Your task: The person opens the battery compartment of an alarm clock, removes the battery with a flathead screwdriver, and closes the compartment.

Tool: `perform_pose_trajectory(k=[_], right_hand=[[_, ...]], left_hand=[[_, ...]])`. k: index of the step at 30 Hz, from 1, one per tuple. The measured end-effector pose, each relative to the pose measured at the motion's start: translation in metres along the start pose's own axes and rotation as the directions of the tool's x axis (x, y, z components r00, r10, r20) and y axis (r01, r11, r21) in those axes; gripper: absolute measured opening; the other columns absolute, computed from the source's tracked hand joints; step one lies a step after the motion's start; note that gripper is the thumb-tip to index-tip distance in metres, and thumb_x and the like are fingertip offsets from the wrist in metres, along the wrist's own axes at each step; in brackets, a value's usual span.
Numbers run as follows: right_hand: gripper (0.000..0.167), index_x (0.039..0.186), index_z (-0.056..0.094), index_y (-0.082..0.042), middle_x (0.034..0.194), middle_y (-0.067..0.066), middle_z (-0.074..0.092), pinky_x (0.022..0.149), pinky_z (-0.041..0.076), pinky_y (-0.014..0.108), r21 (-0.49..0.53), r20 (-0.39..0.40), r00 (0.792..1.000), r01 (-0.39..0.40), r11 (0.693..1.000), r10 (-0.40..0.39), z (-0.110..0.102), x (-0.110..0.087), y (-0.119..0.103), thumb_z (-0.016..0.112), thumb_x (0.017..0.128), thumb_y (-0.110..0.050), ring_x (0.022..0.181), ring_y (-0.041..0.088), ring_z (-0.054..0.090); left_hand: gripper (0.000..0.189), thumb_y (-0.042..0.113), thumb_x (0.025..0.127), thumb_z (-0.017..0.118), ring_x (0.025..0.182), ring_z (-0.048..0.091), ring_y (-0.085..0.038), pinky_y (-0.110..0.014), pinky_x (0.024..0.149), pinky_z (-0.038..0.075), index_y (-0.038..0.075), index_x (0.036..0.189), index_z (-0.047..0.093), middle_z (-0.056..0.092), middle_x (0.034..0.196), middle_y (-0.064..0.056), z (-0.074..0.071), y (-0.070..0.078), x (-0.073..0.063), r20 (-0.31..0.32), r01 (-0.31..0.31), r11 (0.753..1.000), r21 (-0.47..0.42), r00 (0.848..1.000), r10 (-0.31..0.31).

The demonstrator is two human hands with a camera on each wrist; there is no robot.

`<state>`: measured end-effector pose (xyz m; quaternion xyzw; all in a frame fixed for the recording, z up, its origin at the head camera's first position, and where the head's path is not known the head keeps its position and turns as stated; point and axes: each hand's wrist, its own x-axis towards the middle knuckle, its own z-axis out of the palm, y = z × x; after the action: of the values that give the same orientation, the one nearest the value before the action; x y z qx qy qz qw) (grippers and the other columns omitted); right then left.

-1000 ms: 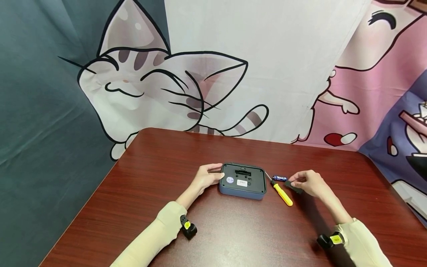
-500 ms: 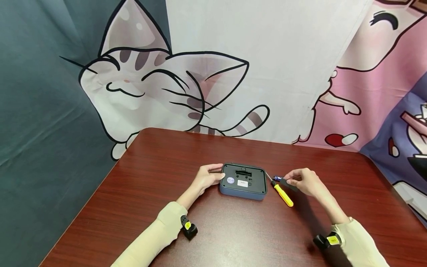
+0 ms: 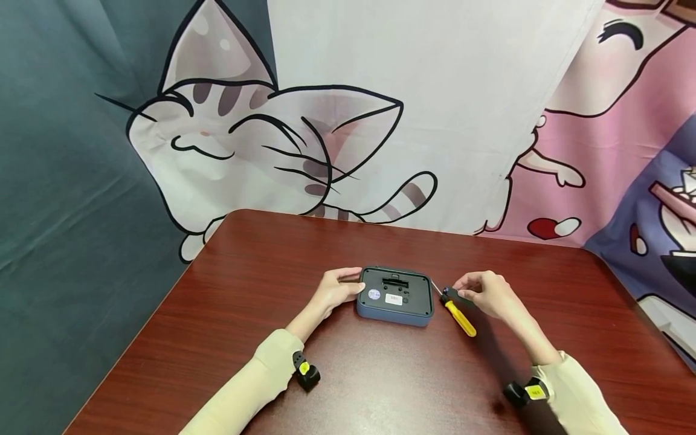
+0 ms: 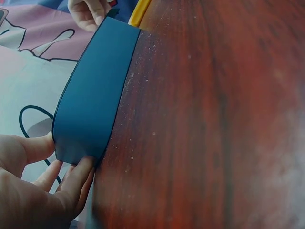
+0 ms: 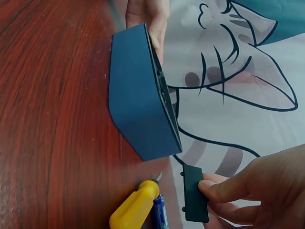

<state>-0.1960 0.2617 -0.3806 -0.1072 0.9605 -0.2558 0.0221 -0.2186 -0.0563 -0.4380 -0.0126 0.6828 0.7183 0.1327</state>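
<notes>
A blue box-shaped device [image 3: 396, 295] lies on the table with its black back up and a slot uncovered near its far edge. My left hand [image 3: 334, 291] holds its left end, thumb at the top edge and fingers against the side. Pinched between the thumb and fingers of my right hand [image 3: 492, 294] is a small black battery cover [image 5: 194, 194] with little tabs along one edge. The cover is raised to the right of the device, apart from it. Below it lies a blue battery [image 5: 160, 212], mostly hidden in the head view.
A yellow-handled screwdriver [image 3: 460, 318] lies just right of the device, its shaft pointing toward it. The reddish-brown table [image 3: 261, 260] reaches back to a cartoon-print curtain [image 3: 467, 90].
My right hand has moved left toward the device with the battery cover, which now hides most of the battery in the head view. My left hand and the device have stayed put.
</notes>
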Motion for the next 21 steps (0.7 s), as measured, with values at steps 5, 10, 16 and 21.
perform_pose_trajectory(k=[5,10,16,21], right_hand=[[0.008,0.088,0.073,-0.008,0.080,0.004,0.070,0.064,0.052,0.027,0.008,-0.015,1.000,0.009,1.000,-0.009,0.001,0.002,-0.005,0.067,0.086,-0.003,0.073,0.017,0.061],[0.009,0.089,0.073,-0.008,0.080,0.005,0.071,0.063,0.050,0.027,0.034,-0.006,1.000,0.004,0.999,-0.004,0.002,0.005,-0.012,0.065,0.087,-0.003,0.071,0.016,0.059],[0.011,0.092,0.074,-0.007,0.082,0.006,0.071,0.063,0.051,0.027,0.046,-0.001,1.000,-0.002,0.999,0.002,0.001,0.008,-0.020,0.064,0.089,-0.004,0.071,0.016,0.058],[0.011,0.092,0.074,-0.007,0.082,0.006,0.070,0.062,0.050,0.026,0.056,-0.008,1.000,-0.002,0.998,0.002,0.001,0.011,-0.023,0.063,0.089,-0.004,0.070,0.017,0.057]], left_hand=[[0.046,-0.005,0.086,0.064,0.089,0.064,-0.014,-0.034,0.085,0.059,-0.003,0.131,0.056,0.057,0.129,-0.027,0.001,0.001,-0.001,0.003,-0.002,1.000,0.001,1.000,0.002],[0.046,-0.005,0.086,0.065,0.091,0.064,-0.015,-0.035,0.085,0.059,-0.003,0.131,0.056,0.057,0.129,-0.027,0.001,0.001,-0.001,-0.001,-0.010,1.000,0.008,1.000,0.010],[0.046,-0.004,0.086,0.065,0.090,0.064,-0.014,-0.035,0.085,0.059,-0.002,0.131,0.056,0.057,0.130,-0.026,0.000,0.002,-0.001,-0.003,-0.013,1.000,0.015,1.000,0.013],[0.046,-0.005,0.086,0.065,0.089,0.064,-0.013,-0.034,0.084,0.059,-0.002,0.131,0.057,0.058,0.129,-0.025,0.001,0.001,-0.001,-0.010,-0.001,1.000,0.009,1.000,0.001]])
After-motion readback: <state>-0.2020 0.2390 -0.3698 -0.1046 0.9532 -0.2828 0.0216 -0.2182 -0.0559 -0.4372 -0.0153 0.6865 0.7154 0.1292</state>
